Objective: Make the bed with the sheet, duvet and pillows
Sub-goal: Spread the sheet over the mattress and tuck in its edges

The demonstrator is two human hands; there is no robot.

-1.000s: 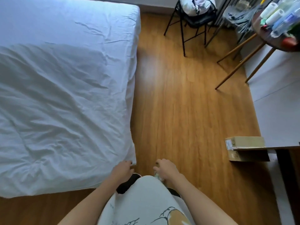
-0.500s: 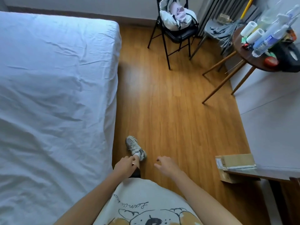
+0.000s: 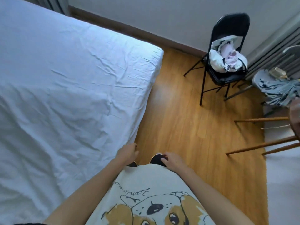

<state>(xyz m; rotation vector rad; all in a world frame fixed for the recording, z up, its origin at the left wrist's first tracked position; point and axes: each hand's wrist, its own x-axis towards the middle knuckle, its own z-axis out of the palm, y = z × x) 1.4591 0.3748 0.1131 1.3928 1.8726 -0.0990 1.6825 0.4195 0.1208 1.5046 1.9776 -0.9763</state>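
Observation:
The bed fills the left side. A wrinkled white sheet (image 3: 84, 51) covers its far part up to the corner, and the white duvet (image 3: 53, 137) lies over the near part. No pillow is in view. My left hand (image 3: 128, 153) hangs beside the bed's right edge, fingers curled, with nothing seen in it and just clear of the fabric. My right hand (image 3: 173, 161) hangs over my dark shoe above the wooden floor, fingers loose and holding nothing.
A black folding chair (image 3: 230, 30) with a white bundle on its seat stands at the far wall. A radiator (image 3: 274, 46), a grey mop (image 3: 279, 90) and wooden table legs (image 3: 259, 144) line the right side. Wooden floor (image 3: 186, 119) runs between bed and furniture.
My left hand has come away from the duvet's corner. I have walked along the bed's right side toward its far end. The cardboard box has dropped out of view.

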